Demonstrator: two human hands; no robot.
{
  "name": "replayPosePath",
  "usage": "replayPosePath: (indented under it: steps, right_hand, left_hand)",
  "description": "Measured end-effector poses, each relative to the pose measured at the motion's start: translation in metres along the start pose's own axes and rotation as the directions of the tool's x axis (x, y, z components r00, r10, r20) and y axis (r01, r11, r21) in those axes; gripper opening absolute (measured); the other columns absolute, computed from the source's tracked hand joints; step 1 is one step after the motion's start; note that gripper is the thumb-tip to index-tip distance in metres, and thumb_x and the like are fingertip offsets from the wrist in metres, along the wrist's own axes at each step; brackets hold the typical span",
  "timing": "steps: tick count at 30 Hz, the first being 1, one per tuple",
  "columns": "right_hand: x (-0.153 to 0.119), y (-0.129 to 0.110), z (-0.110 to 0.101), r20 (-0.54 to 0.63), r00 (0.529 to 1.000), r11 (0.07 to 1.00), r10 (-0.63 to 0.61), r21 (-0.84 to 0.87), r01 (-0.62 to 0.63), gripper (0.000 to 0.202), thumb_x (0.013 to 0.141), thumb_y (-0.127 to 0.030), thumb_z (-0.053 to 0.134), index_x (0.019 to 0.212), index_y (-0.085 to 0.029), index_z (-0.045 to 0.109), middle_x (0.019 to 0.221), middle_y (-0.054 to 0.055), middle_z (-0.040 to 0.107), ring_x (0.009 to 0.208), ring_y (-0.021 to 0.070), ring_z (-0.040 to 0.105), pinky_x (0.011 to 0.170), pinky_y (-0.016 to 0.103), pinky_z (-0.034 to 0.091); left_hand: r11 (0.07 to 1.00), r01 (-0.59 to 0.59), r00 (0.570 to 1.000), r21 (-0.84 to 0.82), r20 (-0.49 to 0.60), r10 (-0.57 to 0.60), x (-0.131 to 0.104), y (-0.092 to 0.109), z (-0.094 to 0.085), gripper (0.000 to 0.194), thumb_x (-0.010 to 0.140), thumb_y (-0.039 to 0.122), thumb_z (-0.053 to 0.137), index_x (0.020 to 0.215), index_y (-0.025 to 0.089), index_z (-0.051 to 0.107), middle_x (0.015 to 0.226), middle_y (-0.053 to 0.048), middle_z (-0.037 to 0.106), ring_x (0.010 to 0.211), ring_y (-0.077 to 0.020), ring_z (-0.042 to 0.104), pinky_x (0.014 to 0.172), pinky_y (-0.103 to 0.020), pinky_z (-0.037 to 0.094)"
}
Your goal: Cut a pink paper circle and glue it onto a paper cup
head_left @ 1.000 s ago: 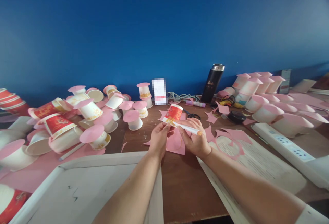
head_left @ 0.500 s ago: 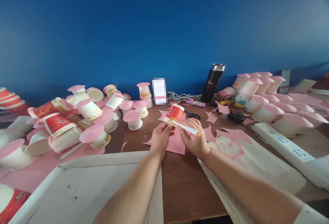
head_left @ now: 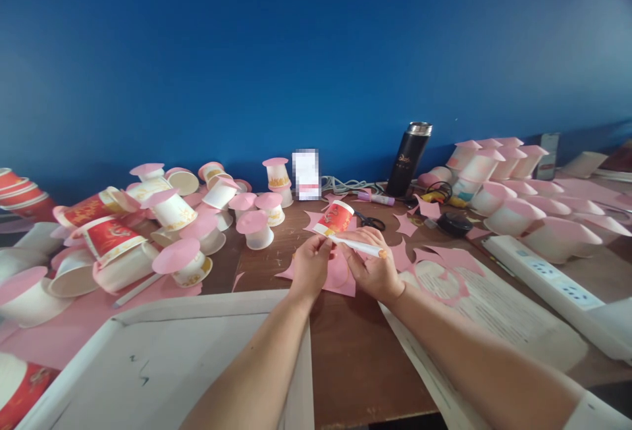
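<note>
Your left hand (head_left: 311,268) pinches the red-and-white paper cup (head_left: 336,217) at its lower edge; thumb and fingers are closed on it with no visible gap. The cup is in front of you, tilted, above the pink paper (head_left: 342,280). This low grip leaves most of the printed wall uncovered and probably braces the edge against the other hand.

Your right hand (head_left: 374,269) holds the white pen-like tool (head_left: 360,245); thumb and fingers are closed around its shaft, orange end outward. The opposite end points at the cup's lower edge, beside your left fingertips. Bringing both hands together likely steadies tip and edge relative to each other. Contact between tip and cup cannot be confirmed.

The scissors (head_left: 371,222) lie just beyond your right hand, within apparent easy reach. Pink-topped cups (head_left: 255,229) occupy the left side and more (head_left: 523,216) stand in rows at the right, a placement that appears to leave the middle accessible to both hands.
</note>
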State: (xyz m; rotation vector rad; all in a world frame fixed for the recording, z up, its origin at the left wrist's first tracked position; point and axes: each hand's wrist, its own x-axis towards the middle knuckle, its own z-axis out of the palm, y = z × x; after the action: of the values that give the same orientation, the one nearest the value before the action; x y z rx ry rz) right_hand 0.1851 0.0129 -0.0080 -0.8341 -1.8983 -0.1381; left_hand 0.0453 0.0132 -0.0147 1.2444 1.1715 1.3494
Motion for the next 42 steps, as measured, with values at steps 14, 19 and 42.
replayPosePath:
  steps: [14, 19, 42]
  right_hand:
    - [-0.0007, -0.0007, 0.0002, -0.016, 0.999, 0.999, 0.043, -0.023, -0.044, 0.017, 0.088, -0.016, 0.055, 0.102, -0.022, 0.063, 0.096, 0.005, 0.073, 0.086, 0.0196, 0.065, 0.086, 0.039, 0.044]
    - [-0.0006, -0.0004, 0.0001, -0.016, 0.998, 0.998, 0.053, -0.020, -0.054, 0.017, 0.089, -0.016, 0.054, 0.102, -0.021, 0.064, 0.097, 0.005, 0.073, 0.086, 0.0193, 0.065, 0.087, 0.039, 0.044]
    - [0.0005, 0.0024, 0.0010, -0.080, 0.994, 0.994, 0.069, -0.076, -0.075, 0.015, 0.090, -0.018, 0.053, 0.101, -0.021, 0.064, 0.096, 0.006, 0.073, 0.088, 0.0200, 0.066, 0.086, 0.038, 0.045]
  left_hand:
    - [0.998, -0.005, 0.999, 0.055, -0.039, 0.007, 0.0008, -0.0046, -0.0015, 0.021, 0.080, 0.036, 0.058, 0.077, 0.018, 0.069, 0.074, -0.002, 0.066, 0.072, -0.0158, 0.063, 0.070, -0.028, 0.051]
    - [0.999, -0.006, 1.000, 0.054, -0.030, 0.008, 0.0014, -0.0060, -0.0016, 0.022, 0.081, 0.036, 0.058, 0.079, 0.018, 0.070, 0.076, -0.003, 0.067, 0.072, -0.0159, 0.063, 0.070, -0.028, 0.052]
    - [0.999, 0.007, 1.000, 0.039, -0.005, -0.007, 0.0007, -0.0026, -0.0005, 0.021, 0.080, 0.035, 0.058, 0.078, 0.018, 0.070, 0.076, -0.003, 0.067, 0.073, -0.0154, 0.062, 0.071, -0.028, 0.052]
